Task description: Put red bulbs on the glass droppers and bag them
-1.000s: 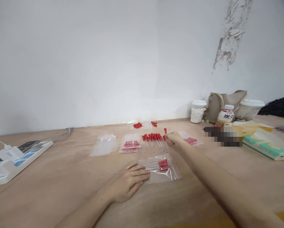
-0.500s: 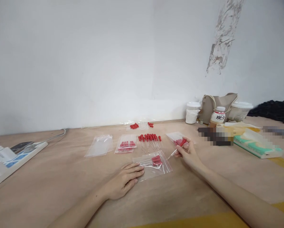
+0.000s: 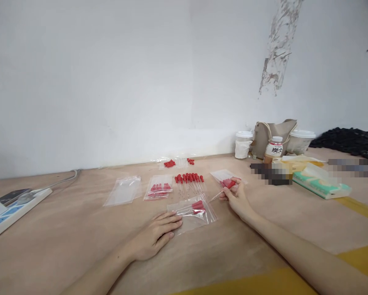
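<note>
My left hand [image 3: 159,232] lies flat, fingers stretched, on the closed end of a clear zip bag [image 3: 190,224]. Inside that bag are a few glass droppers with red rubber bulbs [image 3: 198,206]. My right hand [image 3: 237,198] pinches another dropper [image 3: 229,185] by its red bulb, its glass tube slanting down-left to the bag's mouth. Whether the tip is inside the mouth I cannot tell. Behind the bag, several loose droppers [image 3: 190,178] lie in a row. A bag with red bulbs [image 3: 222,177] lies just behind my right hand.
Left of the row lie a filled bag [image 3: 159,186] and flat bags without droppers [image 3: 122,191]. Loose red bulbs [image 3: 169,163] rest on plastic by the wall. A power strip [image 3: 20,213] is at far left; cups, a bottle [image 3: 273,150] and a tissue pack [image 3: 322,183] stand right.
The view has turned slightly to the right. The dropper in my right hand now lies flatter, its tube at the bag's mouth. My left hand stays on the bag.
</note>
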Demonstrator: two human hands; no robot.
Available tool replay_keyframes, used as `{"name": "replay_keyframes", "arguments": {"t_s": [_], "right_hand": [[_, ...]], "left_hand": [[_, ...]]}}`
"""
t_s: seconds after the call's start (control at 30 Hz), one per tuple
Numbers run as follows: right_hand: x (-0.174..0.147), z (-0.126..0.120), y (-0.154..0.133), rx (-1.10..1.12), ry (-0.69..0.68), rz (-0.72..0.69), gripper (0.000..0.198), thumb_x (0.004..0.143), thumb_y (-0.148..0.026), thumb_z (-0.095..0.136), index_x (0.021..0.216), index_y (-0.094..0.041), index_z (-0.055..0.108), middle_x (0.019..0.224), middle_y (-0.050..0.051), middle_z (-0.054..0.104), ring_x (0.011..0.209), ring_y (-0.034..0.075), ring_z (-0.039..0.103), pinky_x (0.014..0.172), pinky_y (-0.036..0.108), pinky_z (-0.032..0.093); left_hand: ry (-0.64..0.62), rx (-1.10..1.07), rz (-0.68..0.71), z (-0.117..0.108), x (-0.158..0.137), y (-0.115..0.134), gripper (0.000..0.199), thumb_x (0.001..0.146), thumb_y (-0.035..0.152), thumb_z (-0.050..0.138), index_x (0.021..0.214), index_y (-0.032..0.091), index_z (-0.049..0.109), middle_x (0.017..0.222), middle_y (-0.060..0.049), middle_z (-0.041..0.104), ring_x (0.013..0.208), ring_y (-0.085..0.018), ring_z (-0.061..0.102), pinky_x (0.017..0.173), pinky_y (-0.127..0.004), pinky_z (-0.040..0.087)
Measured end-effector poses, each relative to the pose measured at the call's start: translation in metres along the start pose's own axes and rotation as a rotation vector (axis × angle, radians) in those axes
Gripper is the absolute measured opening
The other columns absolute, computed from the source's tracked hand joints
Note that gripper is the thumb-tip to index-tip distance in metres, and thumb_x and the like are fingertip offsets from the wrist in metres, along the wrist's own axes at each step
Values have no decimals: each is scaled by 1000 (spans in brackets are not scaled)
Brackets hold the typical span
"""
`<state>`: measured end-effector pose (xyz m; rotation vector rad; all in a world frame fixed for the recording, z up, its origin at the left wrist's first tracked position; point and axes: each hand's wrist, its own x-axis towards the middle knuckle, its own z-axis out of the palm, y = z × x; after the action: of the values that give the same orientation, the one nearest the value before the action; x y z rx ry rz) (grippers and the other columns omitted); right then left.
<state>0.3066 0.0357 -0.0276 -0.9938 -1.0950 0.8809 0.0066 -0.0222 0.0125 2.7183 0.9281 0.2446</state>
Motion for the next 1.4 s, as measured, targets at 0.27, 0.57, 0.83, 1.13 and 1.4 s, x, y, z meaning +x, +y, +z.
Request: {"name": "replay_keyframes", "arguments": {"t_s": [0.27,0.57,0.83,1.13,1.4], "right_hand": [[-4,1,-2,3,-10,76,51,65,-36,58,101,-25,23,63,-5,48,51,14,54,52,31,50],[-15,8,-5,88,-135,166,48,65,-34,61,96,-26,26,64,-7,51,54,13,59,56,31,53],[-14,4,-7,133,-170,300,35,65,-32,62,84,-23,34,64,-5,54,58,12,60,61,30,51],[-13,0,-5,-347,-445,106,26,57,-34,69,72,-14,60,58,-2,57,52,9,49,50,22,38],[-16,3,-10,-257,-642,80,34,69,-39,59,94,-16,55,76,1,60,64,10,53,59,22,40]], "left_hand": [[2,2,1,0,0,-1,39,91,28,30,129,33,32,135,5,35,127,-17,24,105,-42,20],[9,-5,12,-1,1,0,38,91,30,29,130,33,31,135,4,34,127,-18,25,104,-42,20],[-10,8,4,0,1,-2,39,91,29,29,130,33,30,136,6,33,127,-17,23,106,-41,18],[-11,17,-8,0,0,-1,38,91,28,30,127,36,34,139,6,26,128,-19,21,105,-42,17],[-19,21,-41,0,-1,0,37,91,29,30,126,37,37,141,4,21,128,-21,21,104,-42,20]]}}
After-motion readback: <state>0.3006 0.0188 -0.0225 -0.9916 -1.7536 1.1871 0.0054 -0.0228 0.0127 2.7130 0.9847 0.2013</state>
